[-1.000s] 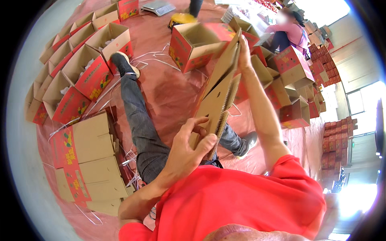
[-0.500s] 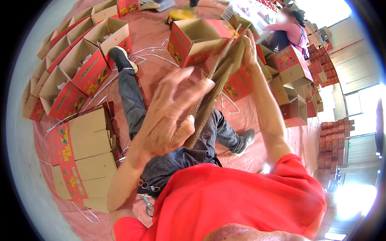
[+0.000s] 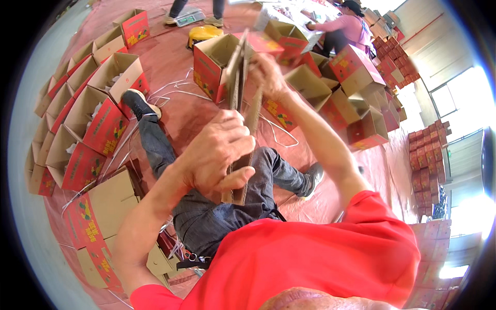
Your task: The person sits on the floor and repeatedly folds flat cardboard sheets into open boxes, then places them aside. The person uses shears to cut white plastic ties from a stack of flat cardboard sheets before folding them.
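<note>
A partly folded cardboard box (image 3: 253,111) stands on edge between my legs, its brown panels pressed close together and seen almost edge-on. My left hand (image 3: 219,150) has its fingers curled over the near left side of the box, with the thumb held out below. At the far end, my right hand (image 3: 267,75) grips the right side of the panels; its fingertips are partly hidden and a little blurred. By my left thigh lies a stack of flattened boxes (image 3: 111,206).
Open red-and-brown boxes (image 3: 111,126) stand in rows at left. More open boxes (image 3: 354,116) crowd the right, near a person in pink (image 3: 349,31). A yellow object (image 3: 205,35) and a scale (image 3: 190,18) are at the back. White straps (image 3: 181,93) lie on the red floor sheet.
My left hand has gone from spread fingers to curled ones on the box. The box has swung more upright, and my right hand has shifted left and lower with it.
</note>
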Demonstrator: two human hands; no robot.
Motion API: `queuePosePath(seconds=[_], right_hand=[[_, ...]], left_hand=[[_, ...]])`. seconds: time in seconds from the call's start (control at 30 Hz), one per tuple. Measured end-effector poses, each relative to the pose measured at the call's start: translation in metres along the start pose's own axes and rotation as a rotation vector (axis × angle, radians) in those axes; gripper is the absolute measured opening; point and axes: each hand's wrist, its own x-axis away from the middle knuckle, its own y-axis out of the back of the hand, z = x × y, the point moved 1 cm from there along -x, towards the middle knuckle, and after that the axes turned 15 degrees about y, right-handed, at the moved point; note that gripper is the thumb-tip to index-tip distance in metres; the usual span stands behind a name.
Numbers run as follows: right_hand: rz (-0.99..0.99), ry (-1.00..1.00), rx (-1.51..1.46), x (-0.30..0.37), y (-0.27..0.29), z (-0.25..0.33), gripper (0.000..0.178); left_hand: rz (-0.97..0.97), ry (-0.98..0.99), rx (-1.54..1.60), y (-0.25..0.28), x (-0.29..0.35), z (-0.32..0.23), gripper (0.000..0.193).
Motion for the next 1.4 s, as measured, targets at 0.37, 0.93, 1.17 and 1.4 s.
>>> queuePosePath(seconds=[0.37,0.93,1.17,1.4], right_hand=[[-0.205,0.186,-0.037,-0.02,0.012,-0.009,0.024],[-0.089,0.042,-0.438,-0.009,0.069,0.014,0.048],[0.251,0.339,-0.266,-0.015,0.034,0.035,0.029],[0.683,0.3,-0.398,0.045,-0.047,0.044,0.033]], left_hand=[[-0.178,-0.001,0.088,-0.019,0.011,-0.003,0.048],[-0.236,0.165,-0.057,0.05,0.028,0.003,0.048],[-0.156,0.27,-0.353,0.015,0.001,0.007,0.05],[-0.15,0.301,-0.457,-0.038,-0.045,0.04,0.042]])
